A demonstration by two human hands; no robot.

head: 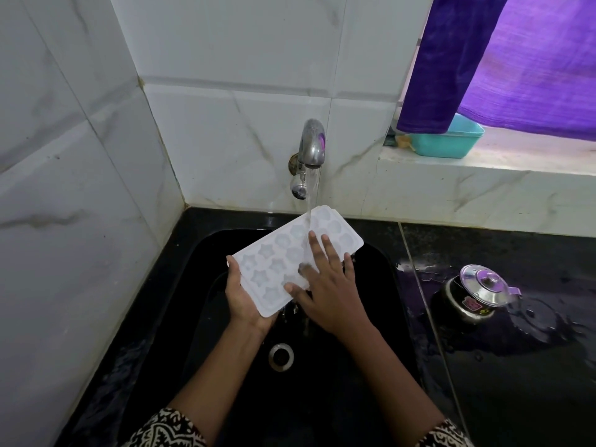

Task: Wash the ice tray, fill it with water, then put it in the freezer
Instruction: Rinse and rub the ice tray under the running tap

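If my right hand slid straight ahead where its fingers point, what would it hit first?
Probably the water stream from the tap, just beyond the right hand on the ice tray.

Frosted white plastic ice tray [271, 262] in the left hand [242, 298], shiny metal tap [311, 143] beyond, glossy black sink [200, 285] beneath.

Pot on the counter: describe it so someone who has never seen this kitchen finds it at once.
Start at the black sink under the running tap. On the wet counter to its right stands a small pot. It alone there has a shiny knobbed lid; the teal tub sits higher, on the window ledge.
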